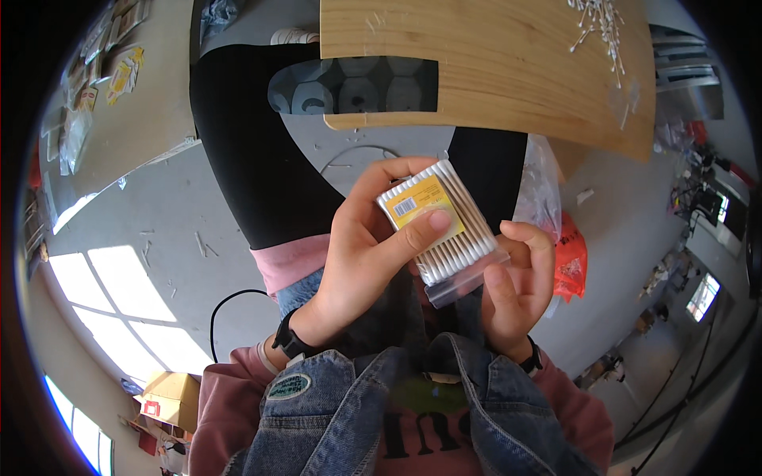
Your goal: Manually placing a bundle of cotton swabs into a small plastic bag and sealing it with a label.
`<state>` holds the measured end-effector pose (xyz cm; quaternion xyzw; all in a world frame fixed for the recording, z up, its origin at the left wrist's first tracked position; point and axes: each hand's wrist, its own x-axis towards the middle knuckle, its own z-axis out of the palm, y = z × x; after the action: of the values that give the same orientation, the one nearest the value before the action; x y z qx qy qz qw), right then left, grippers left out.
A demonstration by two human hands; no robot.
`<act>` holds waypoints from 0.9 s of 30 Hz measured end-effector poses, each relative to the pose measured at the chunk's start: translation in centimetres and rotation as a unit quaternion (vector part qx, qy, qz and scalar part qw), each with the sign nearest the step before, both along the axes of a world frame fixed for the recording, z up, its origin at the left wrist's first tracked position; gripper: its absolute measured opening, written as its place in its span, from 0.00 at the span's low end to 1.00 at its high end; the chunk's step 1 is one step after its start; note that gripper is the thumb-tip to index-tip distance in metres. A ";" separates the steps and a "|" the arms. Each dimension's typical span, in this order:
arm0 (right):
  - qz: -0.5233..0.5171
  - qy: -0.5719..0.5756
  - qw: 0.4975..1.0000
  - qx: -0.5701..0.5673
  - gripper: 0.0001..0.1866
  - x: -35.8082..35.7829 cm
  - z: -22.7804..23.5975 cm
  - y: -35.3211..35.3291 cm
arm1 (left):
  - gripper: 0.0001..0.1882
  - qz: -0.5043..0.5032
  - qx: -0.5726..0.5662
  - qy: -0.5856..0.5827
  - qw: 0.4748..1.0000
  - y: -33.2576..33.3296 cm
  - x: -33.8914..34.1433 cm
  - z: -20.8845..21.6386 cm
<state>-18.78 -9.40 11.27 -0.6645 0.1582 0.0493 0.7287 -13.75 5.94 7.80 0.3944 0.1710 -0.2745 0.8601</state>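
- Passage was left across the table between the dark strip at its left edge and loose swabs toward its right.
- Its near right corner was cluttered by clear plastic.
- Between left hand and right hand, passage was blocked by the swab packet.

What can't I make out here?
In the head view:
Left hand, fingertips except the thumb's: hidden behind the cotton swab pack.
Pack's back: faces away.
Right hand, contact with the clear flap: overlap.
Shoe: partly covered by table.
Right-side clutter: too small.
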 end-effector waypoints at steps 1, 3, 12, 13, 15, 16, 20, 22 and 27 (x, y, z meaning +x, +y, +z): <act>0.014 -0.019 0.999 0.022 0.22 0.0 0.0 -0.4 | 0.23 0.003 -0.012 -0.016 1.000 0.0 -0.1 -0.2; 0.025 -0.039 0.998 0.044 0.21 -0.1 0.0 -0.5 | 0.23 0.004 -0.026 -0.032 0.999 -0.1 -0.1 -0.4; -0.001 -0.098 0.995 -0.021 0.22 -0.4 -0.4 -0.8 | 0.20 0.000 -0.049 -0.066 0.997 0.1 -0.7 -1.3; -0.007 -0.099 0.995 -0.015 0.23 -0.3 -0.2 -0.6 | 0.20 -0.007 -0.053 -0.068 0.996 0.2 -0.7 -1.6; -0.014 -0.101 0.995 -0.010 0.23 -0.1 0.3 -0.4 | 0.19 -0.014 -0.059 -0.069 0.996 0.1 -0.7 -2.0; 0.000 -0.112 0.993 -0.023 0.24 0.0 0.5 -0.4 | 0.19 -0.017 -0.077 -0.051 0.996 0.0 -0.7 -2.1; 0.049 -0.143 0.987 -0.061 0.25 0.1 0.9 -0.4 | 0.24 -0.051 -0.114 0.021 0.992 -0.5 -0.4 -2.2; 0.067 -0.171 0.980 -0.077 0.25 0.1 0.6 -0.6 | 0.24 -0.044 -0.147 0.062 0.986 -0.8 -0.6 -2.3; 0.102 -0.241 0.954 -0.150 0.24 1.3 -0.1 -1.4 | 0.23 -0.089 -0.240 0.135 0.957 -0.4 -0.5 -2.9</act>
<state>-17.48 -10.78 11.14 -0.7707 -0.0849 -0.0624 0.6284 -14.23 5.49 4.93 0.1486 0.1792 -0.4334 0.8706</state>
